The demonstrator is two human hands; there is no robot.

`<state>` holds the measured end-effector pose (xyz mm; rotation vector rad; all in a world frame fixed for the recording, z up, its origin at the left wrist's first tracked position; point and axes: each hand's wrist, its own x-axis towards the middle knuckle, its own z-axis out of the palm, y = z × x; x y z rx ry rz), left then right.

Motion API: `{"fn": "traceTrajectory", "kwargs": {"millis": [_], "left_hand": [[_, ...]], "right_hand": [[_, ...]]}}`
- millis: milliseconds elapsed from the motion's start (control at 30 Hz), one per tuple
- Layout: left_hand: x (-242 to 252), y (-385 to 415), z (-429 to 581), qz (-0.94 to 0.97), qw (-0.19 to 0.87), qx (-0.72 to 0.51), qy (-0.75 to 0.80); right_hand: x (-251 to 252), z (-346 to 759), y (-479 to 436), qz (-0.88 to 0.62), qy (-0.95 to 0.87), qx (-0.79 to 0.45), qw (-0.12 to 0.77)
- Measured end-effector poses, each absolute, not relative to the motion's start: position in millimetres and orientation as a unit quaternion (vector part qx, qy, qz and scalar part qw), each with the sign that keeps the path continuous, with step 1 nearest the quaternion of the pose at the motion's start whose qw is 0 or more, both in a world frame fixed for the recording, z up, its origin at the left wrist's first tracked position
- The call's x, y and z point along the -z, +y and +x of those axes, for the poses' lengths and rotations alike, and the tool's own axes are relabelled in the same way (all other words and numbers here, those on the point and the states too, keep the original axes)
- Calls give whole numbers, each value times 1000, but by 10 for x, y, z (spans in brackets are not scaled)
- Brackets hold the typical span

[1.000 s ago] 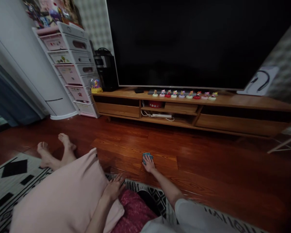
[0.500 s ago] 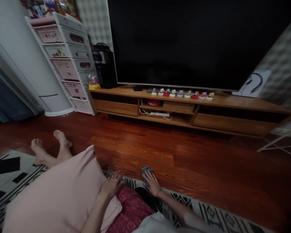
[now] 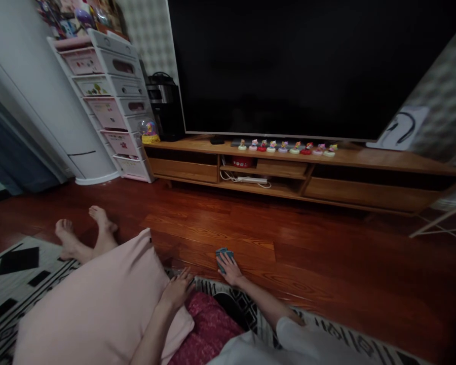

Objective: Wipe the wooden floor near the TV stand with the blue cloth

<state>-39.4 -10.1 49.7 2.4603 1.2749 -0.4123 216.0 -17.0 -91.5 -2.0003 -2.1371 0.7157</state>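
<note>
My right hand lies with fingers spread on a small blue-green cloth, pressing it against the wooden floor near the rug's edge. Part of the cloth is hidden under the palm. My left hand rests on the near edge of a pink pillow, beside dark red patterned fabric over my lap. Its fingers stretch forward, with nothing visible in them.
A patterned rug runs under me. Bare feet stick out beyond the pillow. Ahead stands a low wooden TV stand with several small figurines and a large television. A drawer tower stands left.
My right hand has slid forward and slightly left across the floor, carrying the cloth under it. My left hand stays where it was. The view has shifted a little.
</note>
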Motion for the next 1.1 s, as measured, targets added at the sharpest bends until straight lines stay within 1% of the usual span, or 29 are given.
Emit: {"fn": "traceTrajectory", "kwargs": {"millis": [167, 300, 433, 633, 733, 833, 967, 1100], "left_hand": [[-477, -110, -400, 864, 176, 133, 452], [-462, -110, -406, 863, 178, 134, 453], [-443, -99, -412, 863, 186, 129, 453], [-467, -96, -402, 862, 183, 140, 452], [-497, -112, -397, 860, 186, 137, 455], [-506, -122, -396, 862, 187, 131, 452], [-483, -124, -398, 859, 188, 127, 458], [-448, -126, -404, 861, 191, 125, 455]], "right_hand": [[1129, 2335, -852, -616, -749, -239, 56], [1259, 2355, -1085, -635, -736, -226, 62], [1258, 2285, -765, -661, -719, -199, 79], [1052, 2144, 17, -698, -683, -199, 77], [1017, 2125, 103, -694, -685, -208, 76], [1085, 2174, -117, -658, -718, -215, 71], [1252, 2263, -664, -610, -756, -227, 68], [1303, 2283, -951, -609, -754, -236, 73]]}}
